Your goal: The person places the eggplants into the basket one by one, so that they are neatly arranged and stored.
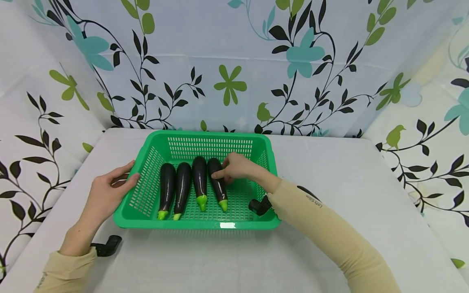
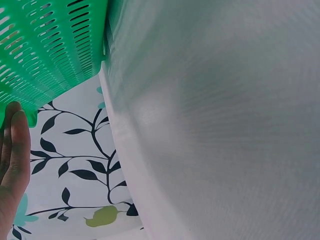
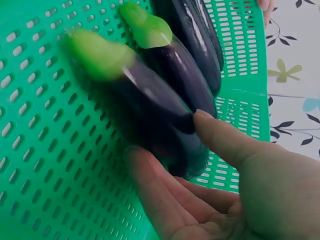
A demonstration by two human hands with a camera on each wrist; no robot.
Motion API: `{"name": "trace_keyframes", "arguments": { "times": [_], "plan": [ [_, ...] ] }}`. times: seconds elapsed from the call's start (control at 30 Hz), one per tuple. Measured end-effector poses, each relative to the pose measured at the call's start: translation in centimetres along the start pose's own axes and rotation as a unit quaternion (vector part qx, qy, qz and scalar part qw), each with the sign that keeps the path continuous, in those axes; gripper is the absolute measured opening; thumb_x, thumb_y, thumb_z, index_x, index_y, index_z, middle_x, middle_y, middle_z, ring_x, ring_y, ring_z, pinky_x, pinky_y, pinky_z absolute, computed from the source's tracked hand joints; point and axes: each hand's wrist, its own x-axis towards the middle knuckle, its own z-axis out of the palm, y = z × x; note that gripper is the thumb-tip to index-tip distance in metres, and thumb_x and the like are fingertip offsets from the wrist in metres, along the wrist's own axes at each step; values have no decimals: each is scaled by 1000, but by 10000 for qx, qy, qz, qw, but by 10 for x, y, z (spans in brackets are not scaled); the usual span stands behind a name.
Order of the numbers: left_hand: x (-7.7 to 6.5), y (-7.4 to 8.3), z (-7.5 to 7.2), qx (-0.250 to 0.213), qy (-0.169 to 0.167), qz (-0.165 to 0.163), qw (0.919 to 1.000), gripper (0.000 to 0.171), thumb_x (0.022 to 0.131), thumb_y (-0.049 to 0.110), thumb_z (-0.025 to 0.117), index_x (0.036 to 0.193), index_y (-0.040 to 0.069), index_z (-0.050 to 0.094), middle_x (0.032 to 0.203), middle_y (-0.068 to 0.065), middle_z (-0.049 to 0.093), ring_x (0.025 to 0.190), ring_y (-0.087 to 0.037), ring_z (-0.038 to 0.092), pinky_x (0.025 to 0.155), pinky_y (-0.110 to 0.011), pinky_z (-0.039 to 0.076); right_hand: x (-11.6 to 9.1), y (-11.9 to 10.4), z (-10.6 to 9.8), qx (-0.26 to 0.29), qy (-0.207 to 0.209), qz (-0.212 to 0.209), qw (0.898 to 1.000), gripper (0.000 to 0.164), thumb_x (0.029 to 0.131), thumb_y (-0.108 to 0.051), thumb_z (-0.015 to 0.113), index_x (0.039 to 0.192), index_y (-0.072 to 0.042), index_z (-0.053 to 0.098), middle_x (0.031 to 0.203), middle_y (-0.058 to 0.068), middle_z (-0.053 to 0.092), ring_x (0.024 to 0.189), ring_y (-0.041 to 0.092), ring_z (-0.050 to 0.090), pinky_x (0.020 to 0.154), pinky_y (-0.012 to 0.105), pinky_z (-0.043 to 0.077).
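Observation:
Four dark purple eggplants lie side by side in a green plastic basket (image 1: 198, 224). My right hand (image 1: 238, 167) reaches in over the right side and grips the rightmost eggplant (image 1: 219, 188), thumb on one side and fingers on the other. In the right wrist view this eggplant (image 3: 150, 107) angles up from between thumb and fingers, its green cap (image 3: 100, 54) blurred. My left hand (image 1: 110, 191) rests at the basket's left rim, thumb at the lip. Seen from the left wrist, straight fingers (image 2: 19, 145) touch the rim from outside.
The basket stands on a white-covered table (image 1: 322, 162) with a patterned curtain (image 1: 227, 49) behind and at the sides. The other eggplants (image 1: 183, 185) lie left of the gripped one, green caps toward the near side. Black devices (image 1: 108, 246) are strapped to both wrists.

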Motion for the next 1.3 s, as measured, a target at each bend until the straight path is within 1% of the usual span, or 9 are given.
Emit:
{"name": "trace_keyframes", "arguments": {
  "times": [0.1,0.23,0.6,0.67,0.83,0.93,1.07,1.2,1.3],
  "plan": [
    [0,1,0,-11,8,9,10000,52,100,28,61,145,3,51,121,-31,64,84,25,51,68,-4,48,-1,1,0,52,-62,-53,10000,49,92,-31,74,125,4,63,91,13,74,84,24,73,87,36,57],
    [0,0,0,-2,-5,2,10000,52,100,28,61,145,3,51,121,-31,64,83,24,52,68,-4,48,0,1,0,113,-151,-51,9998,48,91,-30,75,121,5,64,92,14,75,83,23,73,82,35,58],
    [1,-1,0,-5,-10,-60,10000,52,100,28,61,145,4,51,122,-30,64,84,24,52,67,-4,48,-1,0,-1,-83,-124,-36,9999,45,91,-33,75,117,3,67,92,15,75,84,24,73,82,36,58],
    [1,-1,0,-2,-12,-71,10000,52,100,28,61,145,4,51,123,-30,64,84,24,52,68,-4,48,-2,0,-2,-197,-41,-14,9998,47,91,-34,75,119,3,66,92,14,75,84,24,73,83,36,58],
    [0,-1,0,9,-12,-82,10000,53,100,29,61,146,4,50,123,-30,64,84,24,52,67,-5,49,-4,0,-8,-439,430,24,9981,43,90,-38,75,115,-3,70,89,12,75,85,25,71,78,35,55],
    [-1,-2,1,-13,-15,-69,10000,53,100,28,61,145,3,50,123,-30,63,84,24,52,68,-4,48,-9,-3,-14,-200,587,-182,9979,36,91,-34,75,112,-6,72,96,11,73,91,28,70,80,40,55],
    [-2,-1,2,-19,-6,-67,10000,52,100,28,61,145,4,51,123,-30,64,85,24,52,71,-2,47,-23,-13,-26,302,678,-575,9956,37,91,-30,75,119,-7,69,111,8,69,101,28,67,91,46,54],
    [-2,-1,1,14,42,-69,10000,52,100,28,62,144,4,52,121,-29,64,85,23,52,72,-1,46,-43,-25,-42,749,822,-854,9901,39,91,-30,74,123,-9,68,118,6,67,103,22,67,94,41,53],
    [-1,-1,0,-1,29,-86,10000,52,100,29,62,145,4,52,122,-29,64,86,23,53,73,-2,47,-58,-29,-55,1022,957,-1047,9846,38,91,-30,74,123,-9,68,119,5,68,104,22,68,96,39,52]
  ]
}}
